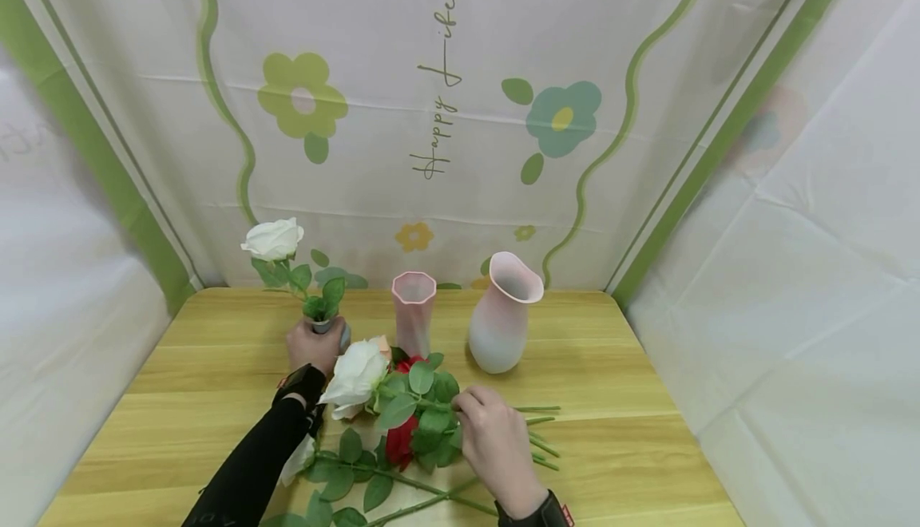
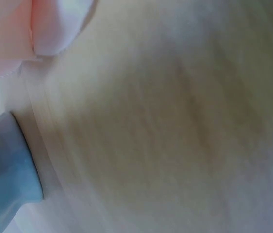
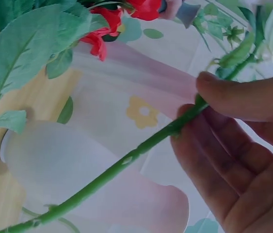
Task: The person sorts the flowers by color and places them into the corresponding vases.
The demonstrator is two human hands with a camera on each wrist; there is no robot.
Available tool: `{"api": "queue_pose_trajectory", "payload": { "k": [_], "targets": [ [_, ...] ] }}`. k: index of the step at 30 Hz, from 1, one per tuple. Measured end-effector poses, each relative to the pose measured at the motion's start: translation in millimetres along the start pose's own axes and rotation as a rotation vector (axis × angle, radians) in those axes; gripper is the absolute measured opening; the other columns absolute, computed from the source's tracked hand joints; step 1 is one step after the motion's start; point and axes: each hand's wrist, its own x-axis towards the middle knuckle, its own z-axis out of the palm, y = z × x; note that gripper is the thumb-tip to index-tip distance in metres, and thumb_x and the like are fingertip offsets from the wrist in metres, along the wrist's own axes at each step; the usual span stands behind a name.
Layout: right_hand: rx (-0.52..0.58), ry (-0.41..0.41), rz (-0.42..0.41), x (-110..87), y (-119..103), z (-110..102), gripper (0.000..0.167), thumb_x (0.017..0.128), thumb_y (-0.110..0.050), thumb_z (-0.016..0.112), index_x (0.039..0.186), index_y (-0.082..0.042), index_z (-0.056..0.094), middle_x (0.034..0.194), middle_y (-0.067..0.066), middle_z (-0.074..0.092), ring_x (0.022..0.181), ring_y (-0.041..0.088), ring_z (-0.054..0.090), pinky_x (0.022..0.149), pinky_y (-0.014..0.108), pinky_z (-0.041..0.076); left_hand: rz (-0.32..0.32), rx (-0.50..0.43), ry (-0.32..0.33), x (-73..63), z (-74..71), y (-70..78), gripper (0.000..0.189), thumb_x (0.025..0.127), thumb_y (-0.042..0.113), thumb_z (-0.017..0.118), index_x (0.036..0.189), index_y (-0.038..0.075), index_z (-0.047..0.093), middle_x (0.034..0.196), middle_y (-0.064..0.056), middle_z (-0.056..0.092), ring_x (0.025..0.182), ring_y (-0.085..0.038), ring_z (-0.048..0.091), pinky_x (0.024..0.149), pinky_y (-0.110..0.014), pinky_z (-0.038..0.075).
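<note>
At the left, my left hand (image 1: pixel 314 346) grips the neck of a small grey-blue vase (image 1: pixel 346 338) from which a white rose (image 1: pixel 273 239) rises. The vase's lower part (image 2: pixel 8 170) shows at the edge of the left wrist view, beside peach petals (image 2: pixel 34 29). My right hand (image 1: pixel 496 439) pinches a green stem (image 3: pixel 141 148) between thumb and fingertips, above the flowers lying on the table. A large white rose (image 1: pixel 355 375) is left of that hand, with red flowers (image 1: pixel 401 441) and leaves between.
A pink fluted vase (image 1: pixel 413 319) stands behind the flowers. To its right stands a wider pink-and-white vase (image 1: pixel 497 335) with a wavy rim. Several cut stems (image 1: pixel 542 439) point right across the wooden table (image 1: pixel 618 399). A printed cloth (image 1: pixel 467 215) hangs behind and at the sides.
</note>
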Motion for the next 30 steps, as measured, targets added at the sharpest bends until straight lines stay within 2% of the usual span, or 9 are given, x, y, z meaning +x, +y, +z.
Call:
{"api": "queue_pose_trajectory", "payload": {
  "k": [6, 12, 16, 24, 30],
  "targets": [
    [0.065, 0.103, -0.029, 4.4, -1.0, -2.5, 0.019, 0.076, 0.005, 0.078, 0.088, -0.009, 0.072, 0.086, -0.003, 0.063, 0.070, 0.010, 0.062, 0.053, 0.021, 0.052, 0.082, 0.010, 0.048, 3.7, 1.9, -4.6, 0.028, 0.088, 0.026, 0.071, 0.080, 0.001, 0.061, 0.077, -0.021, 0.065, 0.074, -0.037, 0.061, 0.074, -0.048, 0.047],
    [0.129, 0.162, -0.034, 9.3, -0.1, -7.2, 0.018, 0.081, 0.005, 0.072, 0.095, -0.006, 0.071, 0.088, 0.001, 0.063, 0.074, 0.013, 0.063, 0.062, 0.022, 0.054, 0.049, 0.037, 0.044, 3.3, 2.1, -3.9, 0.030, 0.088, 0.029, 0.070, 0.080, 0.001, 0.062, 0.079, -0.019, 0.067, 0.075, -0.035, 0.062, 0.072, -0.046, 0.047],
    [0.151, 0.193, -0.034, 12.3, 2.4, -9.5, 0.022, 0.079, 0.009, 0.074, 0.096, -0.005, 0.071, 0.089, 0.002, 0.064, 0.074, 0.014, 0.063, 0.064, 0.021, 0.053, 0.048, 0.028, 0.058, 3.9, 2.9, -4.6, 0.029, 0.087, 0.028, 0.071, 0.087, -0.001, 0.065, 0.084, -0.021, 0.068, 0.081, -0.036, 0.064, 0.078, -0.048, 0.049],
    [0.177, 0.190, 0.025, 15.4, 6.6, -12.9, 0.025, 0.078, 0.009, 0.076, 0.097, -0.006, 0.070, 0.093, 0.001, 0.065, 0.082, 0.014, 0.063, 0.071, 0.022, 0.052, 0.045, 0.034, 0.069, 5.5, 4.6, -8.3, 0.029, 0.086, 0.029, 0.072, 0.090, 0.001, 0.067, 0.086, -0.020, 0.069, 0.084, -0.036, 0.065, 0.080, -0.049, 0.051],
    [0.188, 0.211, 0.051, 16.6, 12.2, -12.8, 0.028, 0.077, 0.011, 0.077, 0.096, -0.008, 0.068, 0.091, 0.001, 0.064, 0.080, 0.012, 0.062, 0.068, 0.022, 0.052, 0.045, 0.032, 0.048, 4.1, 3.4, -6.9, 0.029, 0.089, 0.030, 0.069, 0.090, 0.001, 0.066, 0.085, -0.019, 0.069, 0.082, -0.035, 0.064, 0.077, -0.049, 0.050]
  ]
}}
